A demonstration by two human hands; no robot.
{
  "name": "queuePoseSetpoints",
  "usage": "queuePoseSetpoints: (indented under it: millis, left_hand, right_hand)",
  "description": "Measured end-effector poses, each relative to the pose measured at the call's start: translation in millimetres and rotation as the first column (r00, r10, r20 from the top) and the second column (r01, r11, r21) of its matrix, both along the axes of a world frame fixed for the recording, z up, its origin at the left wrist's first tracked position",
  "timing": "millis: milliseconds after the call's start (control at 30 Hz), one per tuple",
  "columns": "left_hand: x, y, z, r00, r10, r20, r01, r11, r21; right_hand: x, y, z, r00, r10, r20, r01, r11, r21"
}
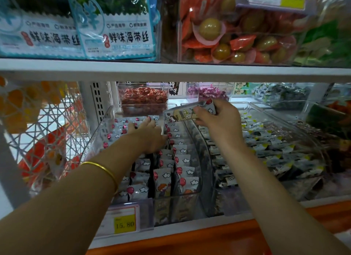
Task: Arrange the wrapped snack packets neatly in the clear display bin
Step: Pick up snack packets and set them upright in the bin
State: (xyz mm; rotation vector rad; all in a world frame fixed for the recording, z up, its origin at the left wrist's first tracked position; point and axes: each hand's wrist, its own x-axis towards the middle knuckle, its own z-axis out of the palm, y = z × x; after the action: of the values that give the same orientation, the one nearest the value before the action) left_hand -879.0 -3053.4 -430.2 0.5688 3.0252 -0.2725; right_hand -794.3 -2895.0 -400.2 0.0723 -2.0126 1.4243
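Observation:
A clear display bin (98, 133) on the lower shelf holds rows of white wrapped snack packets (182, 160) printed with clouds and red balloons. My left hand (150, 136) reaches deep into the bin and rests flat on the packets near the back, fingers straight. My right hand (216, 117) hovers above the bin's back right corner and pinches a few of the same packets (185, 113) in a small stack. The packets under my left palm are hidden.
A second clear bin (311, 138) of dark and yellow packets sits right of the first. Small bins of red (144, 98) and purple (210, 93) sweets stand behind. The upper shelf edge (171, 71) hangs low overhead. A yellow price tag (124, 224) fronts the bin.

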Motion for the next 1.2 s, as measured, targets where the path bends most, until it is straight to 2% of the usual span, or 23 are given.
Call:
queuePoseSetpoints:
  millis: [233, 333, 433, 500, 900, 1067, 1200]
  left_hand:
    - [16, -13, 0, 0.999, -0.053, 0.0, 0.053, 0.994, 0.098]
    - [21, -16, -1, 0.996, -0.083, -0.013, 0.084, 0.988, 0.127]
    - [22, -18, -3, 0.996, -0.09, -0.028, 0.093, 0.984, 0.154]
    - [23, -18, -3, 0.996, -0.089, -0.024, 0.092, 0.981, 0.172]
    - [23, -23, -4, 0.996, -0.094, 0.001, 0.092, 0.972, 0.217]
    - [24, -23, -3, 0.996, -0.092, 0.015, 0.087, 0.973, 0.213]
    - [25, -23, 0, 0.996, -0.091, 0.019, 0.085, 0.977, 0.193]
  right_hand:
    - [-36, -14, 13, 0.999, 0.017, 0.03, -0.025, 0.962, 0.273]
    - [-54, -26, 18, 0.996, 0.014, 0.086, -0.052, 0.883, 0.467]
    - [-66, -35, 20, 0.984, 0.017, 0.178, -0.119, 0.803, 0.584]
    - [-72, -37, 20, 0.983, -0.024, 0.184, -0.102, 0.756, 0.646]
    - [-85, -47, 12, 0.991, -0.085, 0.104, -0.023, 0.658, 0.753]
    - [-75, -46, 16, 0.996, -0.075, 0.044, 0.029, 0.762, 0.647]
    - [-77, -50, 16, 0.996, -0.011, 0.084, -0.049, 0.732, 0.68]
